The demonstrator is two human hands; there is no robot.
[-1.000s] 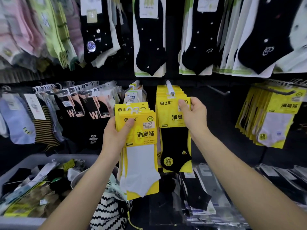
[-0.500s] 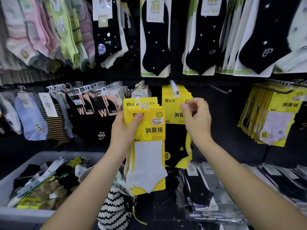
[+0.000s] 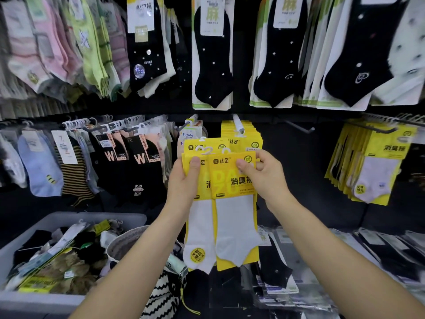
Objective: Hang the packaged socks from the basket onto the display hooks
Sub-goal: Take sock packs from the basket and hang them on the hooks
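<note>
Yellow card backs the front sock pack (image 3: 233,180), which carries one white ankle sock, black lettering and a white hanger loop at its top. It sits at the centre of the view, overlapping the stack of packs (image 3: 195,155) just to its nine o'clock. The right hand (image 3: 268,178) pinches the front pack's upper corner between thumb and curled fingers. The left hand (image 3: 182,183) grips the stack, thumb pressed on its face. At least three yellow cards show in the stack, and two white socks in all. At twelve o'clock one display hook (image 3: 238,123) juts out, loaded with matching hung packs (image 3: 253,137). The black display wall (image 3: 299,171) carries hanging socks all round. At eight o'clock one grey basket (image 3: 103,216) holds loose packs.
</note>
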